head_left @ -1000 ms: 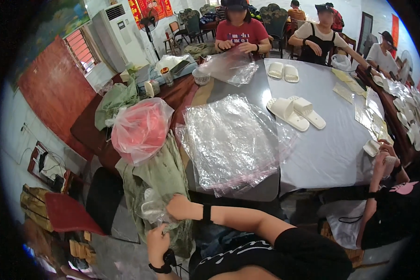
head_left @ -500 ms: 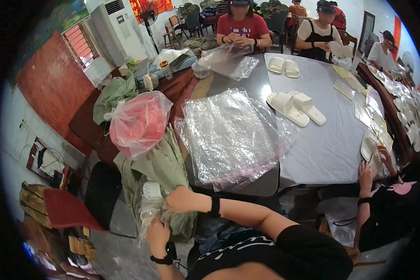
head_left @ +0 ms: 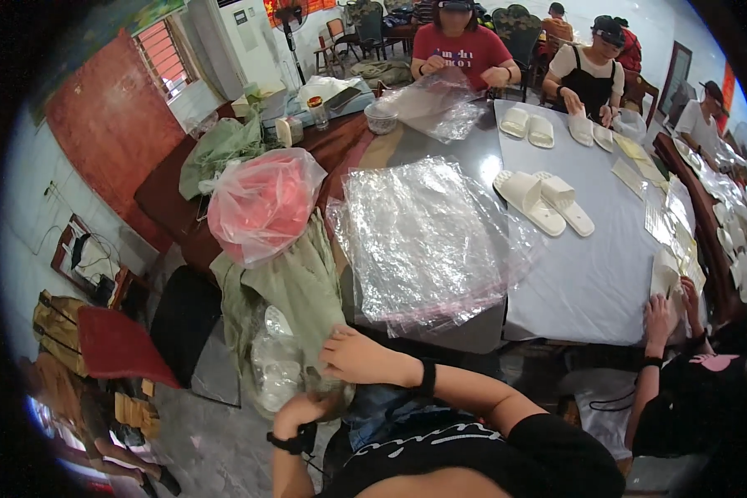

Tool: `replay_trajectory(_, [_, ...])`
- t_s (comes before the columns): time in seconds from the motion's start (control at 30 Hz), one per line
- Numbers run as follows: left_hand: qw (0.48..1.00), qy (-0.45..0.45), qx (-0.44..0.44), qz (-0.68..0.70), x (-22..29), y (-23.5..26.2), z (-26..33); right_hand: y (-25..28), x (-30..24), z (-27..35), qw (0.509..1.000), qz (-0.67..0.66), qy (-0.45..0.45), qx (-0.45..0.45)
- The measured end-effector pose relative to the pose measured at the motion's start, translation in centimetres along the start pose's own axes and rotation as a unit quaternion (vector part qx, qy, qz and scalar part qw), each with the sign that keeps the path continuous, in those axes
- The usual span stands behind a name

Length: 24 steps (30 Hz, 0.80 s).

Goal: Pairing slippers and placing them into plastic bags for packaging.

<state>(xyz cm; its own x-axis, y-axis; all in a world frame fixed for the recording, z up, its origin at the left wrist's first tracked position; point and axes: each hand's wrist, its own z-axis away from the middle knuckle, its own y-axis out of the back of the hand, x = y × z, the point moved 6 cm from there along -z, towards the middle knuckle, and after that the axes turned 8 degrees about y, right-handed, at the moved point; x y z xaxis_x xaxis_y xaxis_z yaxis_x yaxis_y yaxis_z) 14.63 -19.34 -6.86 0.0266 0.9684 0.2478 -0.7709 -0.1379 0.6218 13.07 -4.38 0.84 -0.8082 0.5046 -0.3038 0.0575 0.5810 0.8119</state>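
Note:
My left hand, with a black watch on the wrist, grips the lower end of a clear plastic bag that holds white slippers. The bag hangs beside a green cloth sack at the table's near left corner. My right hand, with a black wristband, curls its fingers over the sack's lower edge, just above the bag. A stack of clear plastic bags lies on the grey table just beyond my hands. A pair of white slippers lies further right.
A pink plastic bag sits on top of the green sack. Another person's hands work at the table's right edge. Several people sit at the far side with more slippers. A red stool and a dark chair stand at the left.
Both hands have stayed at the bag and sack. My right hand has shifted a little to the right and my left hand has come up closer to it.

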Motion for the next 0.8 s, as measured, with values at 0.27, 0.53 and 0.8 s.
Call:
replay_trajectory(0.27, [0.8, 0.227, 0.551, 0.066, -3.9, 7.3, 9.4, 7.2, -0.8, 2.1, 0.992, -0.035, -0.011, 0.125])
replay_trajectory(0.53, [0.97, 0.09, 0.091, 0.206, -8.8, 0.0, -4.7, 9.3, -1.3, 4.2, 0.99, -0.031, -0.025, 0.134])
replay_trajectory(0.8, [0.947, -0.069, 0.258, 0.177, -8.9, 5.3, -3.0, 13.1, -0.3, 7.9, 0.981, -0.065, -0.111, 0.143])
